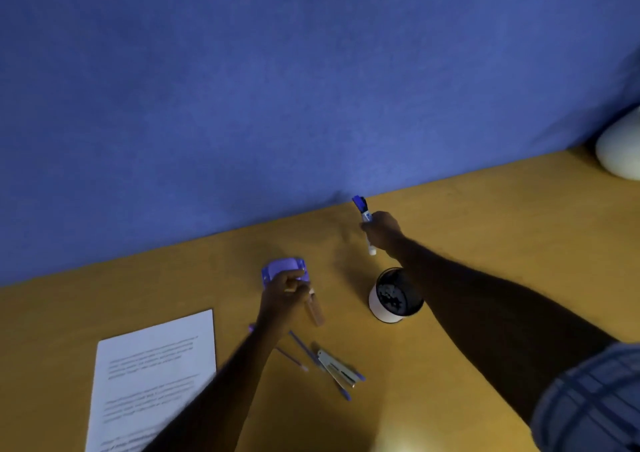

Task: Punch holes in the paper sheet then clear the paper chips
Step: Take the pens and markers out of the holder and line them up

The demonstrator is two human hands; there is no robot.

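A printed white paper sheet [152,372] lies at the near left of the yellow-brown desk [485,229]. A purple hole punch [282,268] sits mid-desk, and my left hand [284,295] rests over its near side, fingers curled on it. A brownish stick-like object [314,309] lies just right of that hand. Farther back, near the blue wall, my right hand [382,231] is closed around a blue-capped marker [365,224] held upright, its white end pointing down.
A white cup [393,299] with a dark inside stands below my right forearm. Several purple pens [304,347] and a silver stapler [337,368] lie near the front. A pale rounded object [620,146] sits at the far right.
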